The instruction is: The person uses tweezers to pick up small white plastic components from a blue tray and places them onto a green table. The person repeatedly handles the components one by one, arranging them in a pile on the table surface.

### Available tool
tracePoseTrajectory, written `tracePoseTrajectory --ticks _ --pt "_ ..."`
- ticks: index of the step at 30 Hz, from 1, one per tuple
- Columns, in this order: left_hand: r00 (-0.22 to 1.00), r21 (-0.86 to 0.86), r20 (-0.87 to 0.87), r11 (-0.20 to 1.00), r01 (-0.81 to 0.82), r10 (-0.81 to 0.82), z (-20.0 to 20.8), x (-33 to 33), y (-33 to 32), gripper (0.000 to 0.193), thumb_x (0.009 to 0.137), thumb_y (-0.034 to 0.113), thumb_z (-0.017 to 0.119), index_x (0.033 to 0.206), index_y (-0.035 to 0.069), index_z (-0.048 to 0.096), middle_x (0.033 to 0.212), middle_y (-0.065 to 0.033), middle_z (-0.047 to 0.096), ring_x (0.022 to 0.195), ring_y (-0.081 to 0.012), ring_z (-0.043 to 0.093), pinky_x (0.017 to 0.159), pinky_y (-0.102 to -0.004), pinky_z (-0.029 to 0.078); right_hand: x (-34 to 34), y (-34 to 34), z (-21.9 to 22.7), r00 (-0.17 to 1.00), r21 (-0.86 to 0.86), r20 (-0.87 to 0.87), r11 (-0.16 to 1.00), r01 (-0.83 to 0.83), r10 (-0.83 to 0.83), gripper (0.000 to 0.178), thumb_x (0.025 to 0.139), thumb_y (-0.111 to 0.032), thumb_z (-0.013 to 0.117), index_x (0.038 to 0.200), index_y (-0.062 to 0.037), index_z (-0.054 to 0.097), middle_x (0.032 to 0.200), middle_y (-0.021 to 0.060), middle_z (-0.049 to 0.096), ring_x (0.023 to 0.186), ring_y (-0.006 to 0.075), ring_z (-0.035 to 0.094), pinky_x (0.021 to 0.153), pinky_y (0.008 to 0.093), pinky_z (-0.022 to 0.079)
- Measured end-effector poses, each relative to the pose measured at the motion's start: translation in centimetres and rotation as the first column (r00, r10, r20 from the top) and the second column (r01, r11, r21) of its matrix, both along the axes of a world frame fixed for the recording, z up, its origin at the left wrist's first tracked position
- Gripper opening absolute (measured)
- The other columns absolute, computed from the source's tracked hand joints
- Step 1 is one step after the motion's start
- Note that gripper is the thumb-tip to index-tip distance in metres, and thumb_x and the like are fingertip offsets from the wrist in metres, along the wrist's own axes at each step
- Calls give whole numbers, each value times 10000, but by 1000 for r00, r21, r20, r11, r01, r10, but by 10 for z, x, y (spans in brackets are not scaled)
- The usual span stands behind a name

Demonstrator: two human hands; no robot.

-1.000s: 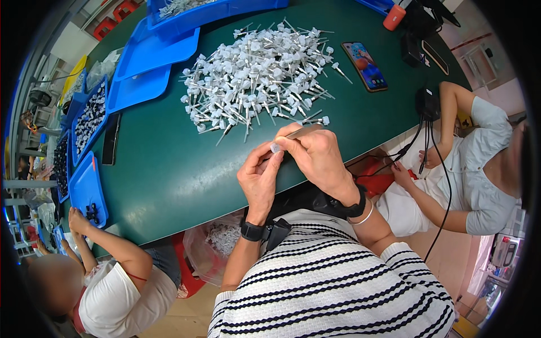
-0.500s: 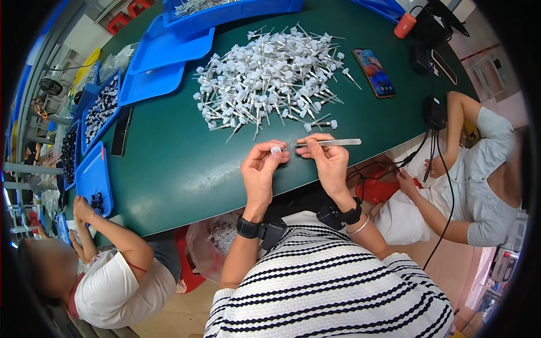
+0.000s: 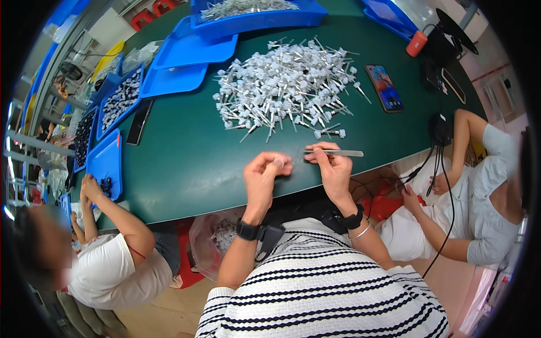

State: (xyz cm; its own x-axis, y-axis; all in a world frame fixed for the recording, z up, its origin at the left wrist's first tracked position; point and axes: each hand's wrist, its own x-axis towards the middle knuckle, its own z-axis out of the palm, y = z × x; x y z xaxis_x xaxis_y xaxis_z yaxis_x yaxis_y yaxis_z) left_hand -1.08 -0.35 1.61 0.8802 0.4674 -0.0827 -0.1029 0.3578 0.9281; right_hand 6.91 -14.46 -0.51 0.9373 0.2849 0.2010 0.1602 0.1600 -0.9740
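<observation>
My left hand [image 3: 267,173] is closed in a pinch above the near edge of the green table, its fingers partly smeared by motion. A small white plastic piece [image 3: 278,163] shows between its thumb and fingers; the rest of it is hidden. To its right, my right hand [image 3: 333,169] grips a pair of silver tweezers [image 3: 348,152], with the tips toward the left hand. Something thin and wire-like seems to be near the tips, too faint to make out. Beyond both hands lies a heap of white-headed parts with thin metal stems [image 3: 287,84]. One such part [image 3: 330,133] lies apart, nearer my right hand.
Blue trays [image 3: 176,81] overlap at the back left, below a blue bin [image 3: 265,21] of similar parts. Phones lie left [image 3: 138,123] and right [image 3: 385,89]. Co-workers sit on both sides. A clear bag [image 3: 198,242] hangs below the table edge; black cables [image 3: 440,169] run down at the right.
My view has shifted, so the table sits lower and farther right in the picture. The tweezer tips and my left fingers have come apart, and my left hand has turned.
</observation>
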Motion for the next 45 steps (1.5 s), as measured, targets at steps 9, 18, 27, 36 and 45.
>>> tracePoseTrajectory --ticks 9,18,27,36,45 --pt "797 786 -541 497 368 267 50 -195 62 201 788 43 670 965 -52 663 902 -125 679 756 -135 634 686 -247 507 0 -4 1 999 19 3 999 -39 39 167 928 -109 576 959 51 611 910 105 673 749 151 665 691 255 547" --pt "980 938 -3 339 -67 201 44 -8 64 48 799 57 644 838 34 660 785 -120 632 681 -315 613 600 -380 489 0 -4 0 999 -34 22 998 -46 47 184 933 -123 571 983 51 600 931 120 674 757 147 662 690 246 539" --pt "961 986 -156 -25 166 227 12 63 79 83 761 80 673 755 28 609 779 -130 590 703 -342 598 612 -431 466 -1 -7 1 998 -20 -5 998 -60 60 158 927 -98 576 979 48 604 925 99 672 764 136 658 695 240 534" --pt "975 528 -207 830 178 -78 31 8 49 110 845 14 634 951 -14 630 915 -78 655 717 -140 659 599 -247 525 -13 -8 43 992 196 -75 977 -86 103 209 941 -131 554 1023 56 594 996 161 654 846 210 671 737 285 563" --pt "991 94 34 987 128 -132 -6 -14 -4 243 891 -8 581 1127 -66 575 1037 -147 648 904 -206 655 752 -275 546 -33 10 44 993 240 -3 964 -116 120 172 934 -80 555 1039 51 587 1000 133 652 900 153 629 803 260 523"
